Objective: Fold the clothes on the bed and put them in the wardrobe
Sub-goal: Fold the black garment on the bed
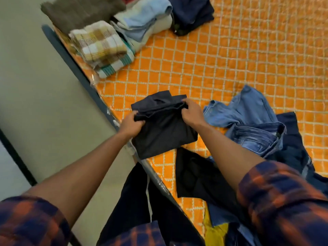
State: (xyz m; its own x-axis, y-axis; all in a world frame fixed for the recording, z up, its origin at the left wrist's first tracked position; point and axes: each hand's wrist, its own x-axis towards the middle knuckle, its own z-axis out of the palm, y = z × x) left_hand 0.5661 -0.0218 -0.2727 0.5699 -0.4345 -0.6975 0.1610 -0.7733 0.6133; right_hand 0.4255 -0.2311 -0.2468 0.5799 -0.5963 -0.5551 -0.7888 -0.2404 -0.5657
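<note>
The orange-quilted bed (221, 64) carried a dark folded garment (159, 134) at its left edge, crumpled blue jeans (248, 118) to the right and a black garment (195, 178) nearer. Far left lay stacked checked towels (99, 45), a brown towel (79, 13), pale blue folded clothes (142, 20) and a navy pile (191, 13).

You have two hands, left hand (130, 124) and right hand (192, 112), gripping one dark garment (165, 134), four folded piles beyond: brown towel (79, 13), checked towels (101, 45), pale blue clothes (142, 20), navy clothes (191, 13), plus one pair of blue jeans (248, 121), one black garment (200, 176) and one yellow cloth (215, 233) nearby.
</note>
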